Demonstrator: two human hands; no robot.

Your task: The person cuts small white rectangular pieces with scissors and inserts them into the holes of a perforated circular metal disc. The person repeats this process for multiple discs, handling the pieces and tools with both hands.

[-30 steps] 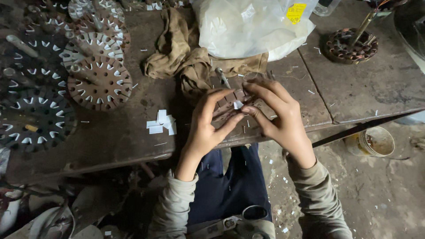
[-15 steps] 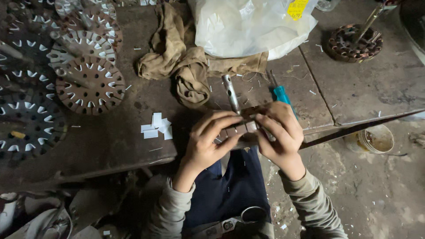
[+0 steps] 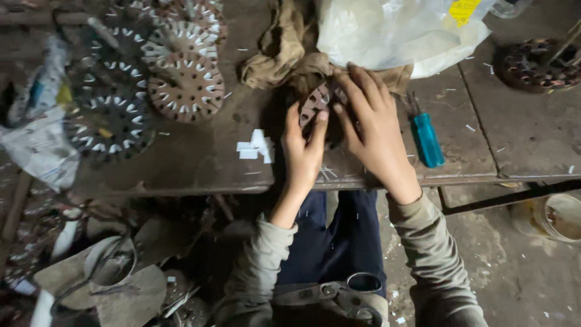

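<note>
Both hands are up on the table (image 3: 200, 163) edge, working one small piece between them. The left hand (image 3: 304, 148) pinches the near side of a rusty slotted metal part (image 3: 317, 103), thumb and fingers closed on its rim, which tips the piece up so its slots face the person. The right hand (image 3: 376, 130) lies over the far side, fingers spread and curled across it, apparently steadying it against the table; exactly what the fingertips press is hidden by the hand itself.

The part sits just in front of a crumpled brown rag (image 3: 284, 54), touching it or nearly so. Just right of the right hand lies a blue-handled screwdriver (image 3: 425, 136), within easy reach. A few white paper strips (image 3: 255, 147) sit left of the left hand. Farther left, round slotted discs (image 3: 186, 91) overlap in a loose pile, well apart from the work. Behind the rag, a white plastic bag (image 3: 393, 30) slumps on the table.
</note>
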